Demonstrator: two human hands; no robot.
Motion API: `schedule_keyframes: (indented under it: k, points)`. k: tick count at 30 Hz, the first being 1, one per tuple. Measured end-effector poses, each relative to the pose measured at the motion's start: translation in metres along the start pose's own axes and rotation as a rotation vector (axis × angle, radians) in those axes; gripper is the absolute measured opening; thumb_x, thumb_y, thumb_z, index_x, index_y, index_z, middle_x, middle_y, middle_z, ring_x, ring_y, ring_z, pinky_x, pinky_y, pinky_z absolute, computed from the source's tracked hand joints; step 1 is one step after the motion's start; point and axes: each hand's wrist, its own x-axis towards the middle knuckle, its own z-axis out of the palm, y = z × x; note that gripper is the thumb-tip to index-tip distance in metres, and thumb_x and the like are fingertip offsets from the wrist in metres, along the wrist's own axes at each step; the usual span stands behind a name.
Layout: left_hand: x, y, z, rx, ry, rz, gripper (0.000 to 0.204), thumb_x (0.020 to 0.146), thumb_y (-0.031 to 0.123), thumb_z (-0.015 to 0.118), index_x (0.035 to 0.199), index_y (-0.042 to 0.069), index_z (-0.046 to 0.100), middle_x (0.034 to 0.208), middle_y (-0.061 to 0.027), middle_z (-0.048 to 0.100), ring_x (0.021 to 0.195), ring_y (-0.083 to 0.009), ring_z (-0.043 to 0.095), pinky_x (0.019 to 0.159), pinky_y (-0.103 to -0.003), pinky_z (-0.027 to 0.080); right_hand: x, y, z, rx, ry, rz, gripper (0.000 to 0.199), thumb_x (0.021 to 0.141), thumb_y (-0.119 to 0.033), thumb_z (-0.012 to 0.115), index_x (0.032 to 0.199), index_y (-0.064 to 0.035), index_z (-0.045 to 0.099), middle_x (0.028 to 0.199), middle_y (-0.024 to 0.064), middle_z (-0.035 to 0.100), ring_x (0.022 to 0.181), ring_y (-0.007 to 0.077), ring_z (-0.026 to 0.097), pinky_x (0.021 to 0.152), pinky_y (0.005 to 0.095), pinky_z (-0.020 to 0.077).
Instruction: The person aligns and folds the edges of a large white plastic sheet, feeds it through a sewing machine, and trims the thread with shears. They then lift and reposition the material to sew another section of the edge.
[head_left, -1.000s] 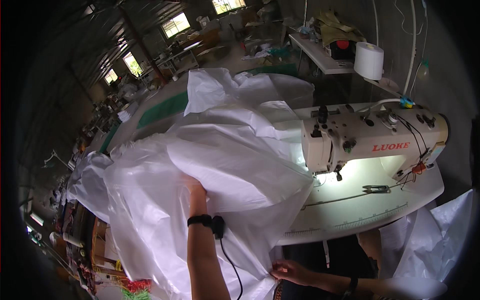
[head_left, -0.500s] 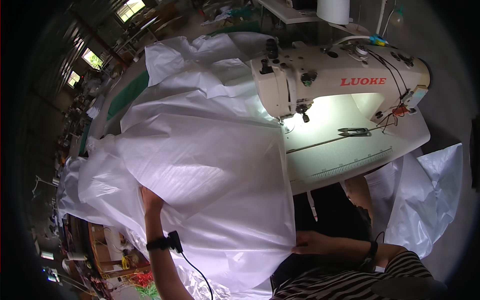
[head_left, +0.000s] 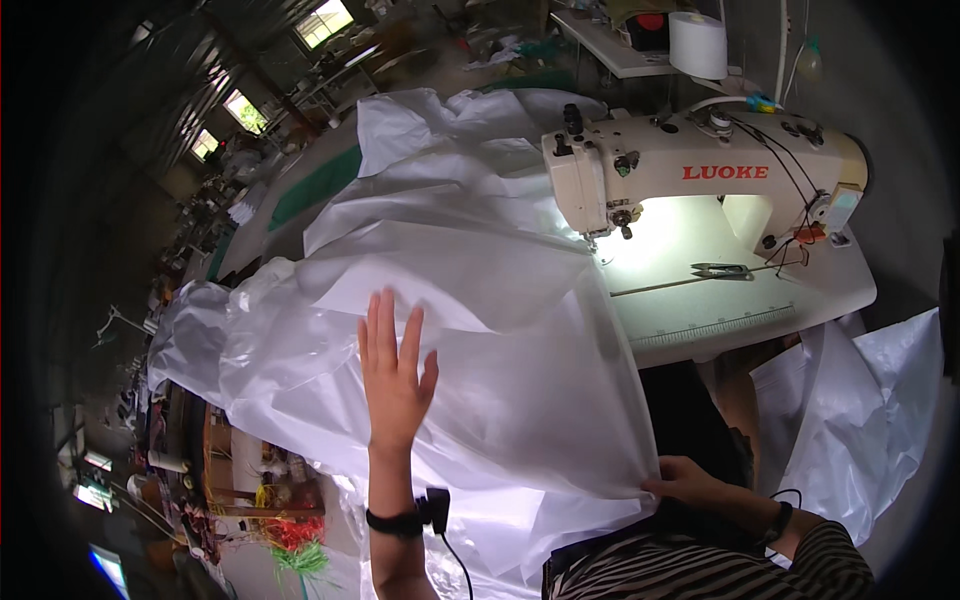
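Observation:
A large white plastic-like sheet (head_left: pixel 520 400) spreads in folds over the sewing table and down across my lap. My left hand (head_left: pixel 395 375) lies over its middle with the fingers stretched out, holding nothing. At the sheet's near right corner, my right hand (head_left: pixel 690 480) pinches the edge between thumb and fingers. The sheet's far right edge runs up to the needle area of a white sewing machine (head_left: pixel 700 165), whose lamp lights the bed. Whether the presser foot rests on the sheet is too small to tell.
Dark thread snips (head_left: pixel 722 271) lie on the machine bed (head_left: pixel 690 310). More white sheeting (head_left: pixel 850 420) hangs at the right. A white thread cone (head_left: pixel 697 45) stands behind the machine. Bundles of red and green strands (head_left: pixel 297 535) sit at the lower left.
My left hand has come out from beneath the sheet's fold and now shows flat above it. My right hand keeps its pinch on the edge. The view has shifted, moving the scene rightward.

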Motion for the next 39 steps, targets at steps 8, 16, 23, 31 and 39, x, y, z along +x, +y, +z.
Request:
schedule_keyframes:
  k: [8,16,23,31,39]
  points:
    - [0.049,-0.059,0.004,-0.076,0.344,-0.077,0.068,0.078,0.009,0.074,0.139,0.010,0.046,0.151,-0.0204,0.037,0.136,-0.0407,0.042,0.109,-0.052,0.038,-0.005,0.013,-0.012,-0.087,0.035,-0.066,0.040,0.093,-0.030,0.070,0.117,0.0019,0.064,0.096,0.0041,0.068,0.086,0.0093,0.060,0.079,0.0252,0.0489]
    - [-0.048,-0.064,-0.027,0.137,-0.267,-0.555,0.029,0.080,0.009,0.072,0.108,0.008,0.064,0.122,-0.0114,0.062,0.096,-0.0320,0.067,0.081,-0.040,0.055,-0.007,-0.007,-0.021,-0.174,-0.042,-0.008,0.038,0.095,-0.024,0.068,0.119,0.0047,0.062,0.101,0.0071,0.069,0.093,0.0120,0.062,0.085,0.0270,0.0499]
    - [-0.059,0.032,-0.146,-0.459,-0.365,-0.269,0.014,0.076,-0.009,0.067,0.085,0.002,0.068,0.074,-0.0072,0.069,0.066,-0.0177,0.067,0.063,-0.030,0.052,-0.009,-0.012,-0.005,-0.029,0.031,-0.160,0.036,0.094,-0.016,0.069,0.120,0.0064,0.061,0.107,0.0083,0.067,0.102,0.0141,0.062,0.095,0.0299,0.0495]
    - [-0.097,0.195,-0.077,-1.773,-1.491,-0.125,0.024,0.081,0.007,0.072,0.104,0.004,0.069,0.093,-0.0092,0.070,0.079,-0.0227,0.066,0.068,-0.034,0.053,-0.017,0.002,-0.018,-0.038,-0.009,-0.145,0.030,0.094,-0.019,0.068,0.114,0.0024,0.062,0.100,0.0050,0.068,0.095,0.0111,0.062,0.088,0.0277,0.0492]
    - [-0.040,0.118,-0.177,-0.886,-0.465,-0.092,0.055,0.068,0.008,0.083,0.119,0.003,0.062,0.122,-0.0194,0.065,0.113,-0.0319,0.063,0.095,-0.047,0.050,-0.033,-0.027,-0.029,-0.413,0.430,-0.479,0.030,0.093,-0.019,0.069,0.113,0.0014,0.060,0.100,0.0085,0.069,0.096,0.0158,0.067,0.085,0.0320,0.0533]
